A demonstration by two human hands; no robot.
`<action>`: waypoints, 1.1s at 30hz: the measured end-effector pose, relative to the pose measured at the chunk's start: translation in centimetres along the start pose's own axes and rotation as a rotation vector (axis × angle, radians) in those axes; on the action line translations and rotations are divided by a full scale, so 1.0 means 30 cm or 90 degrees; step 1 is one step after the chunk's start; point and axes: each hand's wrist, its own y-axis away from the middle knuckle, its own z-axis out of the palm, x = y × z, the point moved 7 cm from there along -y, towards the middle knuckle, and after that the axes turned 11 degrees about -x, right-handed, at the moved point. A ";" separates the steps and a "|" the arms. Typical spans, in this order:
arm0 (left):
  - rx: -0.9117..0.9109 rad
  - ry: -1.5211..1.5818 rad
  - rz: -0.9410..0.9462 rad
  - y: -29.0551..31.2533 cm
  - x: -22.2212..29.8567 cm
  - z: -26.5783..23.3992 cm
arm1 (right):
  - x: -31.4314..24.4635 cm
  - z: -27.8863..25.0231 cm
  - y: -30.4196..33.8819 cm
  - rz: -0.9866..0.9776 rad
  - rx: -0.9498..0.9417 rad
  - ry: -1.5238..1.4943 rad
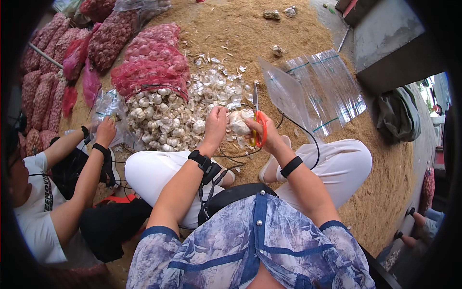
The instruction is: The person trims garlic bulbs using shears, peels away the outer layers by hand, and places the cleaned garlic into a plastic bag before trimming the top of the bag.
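Note:
A pair of scissors [261,129] with orange-red and yellow handles is in my right hand [271,136], its blades pointing up and away from me. Between my hands is a large white garlic bulb [239,122], overlapped by the tips of my right thumb and fingers. My left hand [215,127] is just left of the bulb, fingers curled and pressed together; what they pinch, if anything, is too small to tell. Beyond and left of it, loose garlic bulbs [156,123] spill from a red mesh sack [153,62]. Papery garlic skins [216,84] are scattered beside them.
At my left, a co-worker's hands [105,130] are at a clear plastic bag [108,107]. Full mesh sacks [45,91] are stacked farther left. Clear plastic bags [327,91] lie on the husk-covered ground [380,178] at right. A dark cable [308,132] runs near my right knee.

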 end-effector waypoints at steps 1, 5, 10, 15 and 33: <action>0.001 0.131 -0.058 0.003 0.007 0.003 | -0.003 -0.010 0.004 -0.008 0.013 0.046; -0.176 -0.109 0.109 0.029 0.132 0.061 | -0.005 -0.014 0.010 -0.028 0.021 0.166; -0.222 0.086 -0.043 0.040 0.071 0.110 | -0.021 -0.024 0.007 -0.068 0.085 0.189; -0.054 0.231 -0.058 0.041 0.054 0.064 | -0.056 0.060 0.025 -0.061 -0.039 0.198; -0.103 0.228 -0.084 0.022 0.071 0.017 | -0.094 0.043 0.017 -0.099 -0.039 0.053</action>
